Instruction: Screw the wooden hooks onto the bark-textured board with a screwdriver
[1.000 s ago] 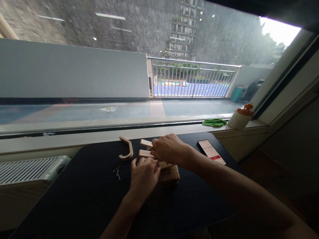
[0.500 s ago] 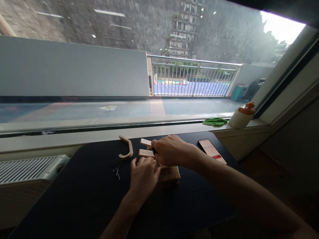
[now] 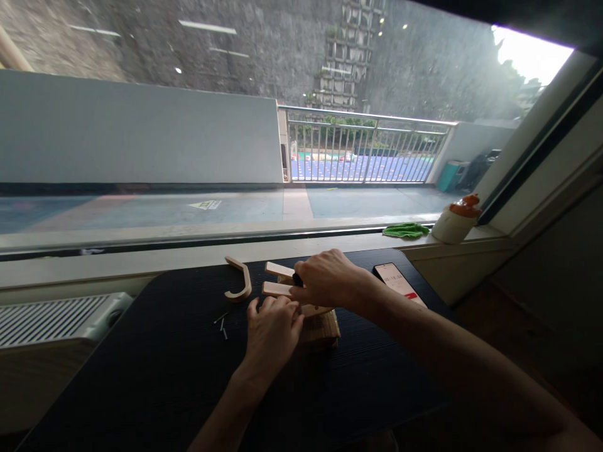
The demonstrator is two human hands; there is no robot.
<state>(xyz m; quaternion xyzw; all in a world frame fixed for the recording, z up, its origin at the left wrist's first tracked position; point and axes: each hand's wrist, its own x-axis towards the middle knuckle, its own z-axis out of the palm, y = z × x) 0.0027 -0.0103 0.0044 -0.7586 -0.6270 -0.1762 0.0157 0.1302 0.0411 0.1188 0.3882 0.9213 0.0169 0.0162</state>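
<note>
Wooden slats (image 3: 276,289) jut out leftward from under your hands at the far middle of the black table (image 3: 160,383), one nearer and one farther, with a gap between them. At their near right, a wooden block (image 3: 325,329) shows below your fingers; it probably props the work off the tabletop, though your hands hide how the pieces meet.

Your left hand (image 3: 273,331) lies palm down at the near side, fingers bent over the wood, seemingly to brace it from the left. Its fingertips are covered, so I cannot tell whether they pinch or only press. Your right hand (image 3: 330,280) reaches across from the right, above the slats, with thumb and forefinger pinching a small dark object (image 3: 297,280); too little of it shows to say what it is.

To the left, within easy reach of your left hand, lie a few thin screws or nails (image 3: 224,333), and beyond them a curved wooden piece (image 3: 246,285) rests apart from the slats, likely kept there so it is out of your hands' way. Your phone (image 3: 396,281) lies face up on the far right, perhaps so you can glance at its digits.
</note>
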